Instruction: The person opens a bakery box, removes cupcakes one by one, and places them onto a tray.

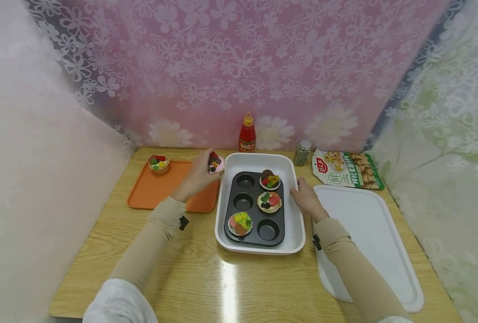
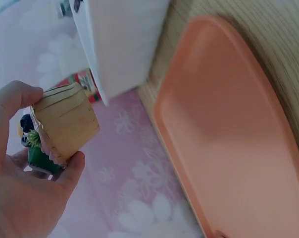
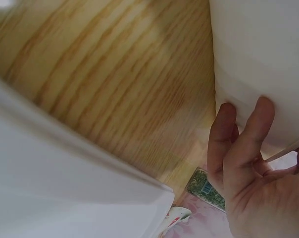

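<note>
My left hand pinches a fruit tart by its rim between thumb and fingers. The tart has a tan cup and pink cream with fruit on top; it is tipped sideways, above the orange tray and close to the left wall of a white tub. In the tub lies a dark muffin tin. It carries a tart with a brown topping, a strawberry tart and a tart with yellow pieces. My right hand grips the tub's right rim, fingers against the outer wall.
Another fruit tart sits at the orange tray's back left corner. Behind the tub stands a red sauce bottle. A spice jar and a green-white food packet are at the back right. A white tray lies on the right.
</note>
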`<state>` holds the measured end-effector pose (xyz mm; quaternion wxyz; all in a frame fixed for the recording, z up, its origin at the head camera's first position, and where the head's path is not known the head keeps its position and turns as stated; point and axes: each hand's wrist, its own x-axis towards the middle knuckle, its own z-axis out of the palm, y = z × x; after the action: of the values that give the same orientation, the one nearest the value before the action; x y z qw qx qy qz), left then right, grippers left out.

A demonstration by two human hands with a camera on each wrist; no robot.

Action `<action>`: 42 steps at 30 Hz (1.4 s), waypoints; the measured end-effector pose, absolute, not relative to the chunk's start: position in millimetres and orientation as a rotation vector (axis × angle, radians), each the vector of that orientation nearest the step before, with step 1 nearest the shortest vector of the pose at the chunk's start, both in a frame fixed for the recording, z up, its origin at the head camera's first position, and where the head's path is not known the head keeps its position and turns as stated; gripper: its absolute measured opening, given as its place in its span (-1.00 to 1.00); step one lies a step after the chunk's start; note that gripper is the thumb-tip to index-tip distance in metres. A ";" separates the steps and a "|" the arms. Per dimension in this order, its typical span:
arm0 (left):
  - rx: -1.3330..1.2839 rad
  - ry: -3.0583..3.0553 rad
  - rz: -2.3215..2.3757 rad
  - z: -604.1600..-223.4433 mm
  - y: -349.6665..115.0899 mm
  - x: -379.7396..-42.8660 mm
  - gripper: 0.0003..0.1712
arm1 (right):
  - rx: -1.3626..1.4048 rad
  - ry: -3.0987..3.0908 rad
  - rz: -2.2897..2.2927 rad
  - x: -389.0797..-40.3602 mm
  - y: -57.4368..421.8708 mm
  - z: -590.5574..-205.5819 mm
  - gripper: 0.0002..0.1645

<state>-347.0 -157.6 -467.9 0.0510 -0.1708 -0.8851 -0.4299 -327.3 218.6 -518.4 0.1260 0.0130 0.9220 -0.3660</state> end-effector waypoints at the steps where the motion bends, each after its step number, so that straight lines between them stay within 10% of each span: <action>1: -0.493 -2.699 -1.319 -468.4 -162.4 -349.0 0.02 | 0.038 2.686 -1.061 -327.2 219.0 -517.9 -0.44; 42: -0.010 -2.863 -1.088 -517.8 -251.0 -395.3 -0.02 | 0.065 2.712 -1.081 -326.5 217.1 -522.4 -0.49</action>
<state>-395.3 -251.0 -517.8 0.0394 -0.0033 -0.9341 -0.3549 -326.5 217.1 -522.4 0.1104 0.0221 0.9230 -0.3679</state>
